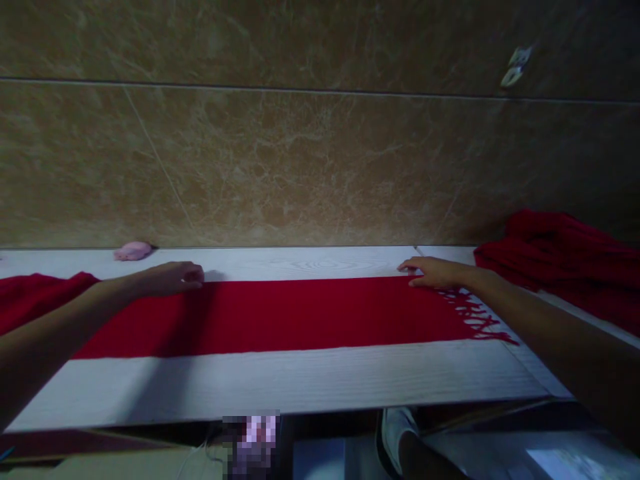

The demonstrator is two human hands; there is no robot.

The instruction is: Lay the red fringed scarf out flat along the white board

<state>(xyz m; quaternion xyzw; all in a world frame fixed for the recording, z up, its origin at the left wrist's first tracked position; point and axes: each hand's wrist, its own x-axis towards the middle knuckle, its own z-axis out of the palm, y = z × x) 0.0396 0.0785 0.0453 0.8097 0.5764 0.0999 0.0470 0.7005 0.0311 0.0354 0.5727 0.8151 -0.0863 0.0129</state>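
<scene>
A red scarf (310, 313) lies flat and stretched lengthwise on a white wood-grain table (320, 377). Its fringe (480, 317) spreads at the right end, with several tassels apart. At the scarf's far edge on the left is my left hand (175, 277), fingers loosely bent, with a gap between thumb and forefinger and nothing seen in them. Over the far edge near the fringe, my right hand (434, 272) is open, thumb and fingers apart. Whether its fingertips touch the cloth is hard to tell. Toward the left, the scarf's bunched part (45, 293) is partly behind my left forearm.
A heap of red cloth (560, 260) lies at the right by the marbled tile wall (300, 167). A small pink object (133, 251) rests against the wall at the left. Below the table's near edge are a shoe (397, 430) and a light box-like thing (319, 459).
</scene>
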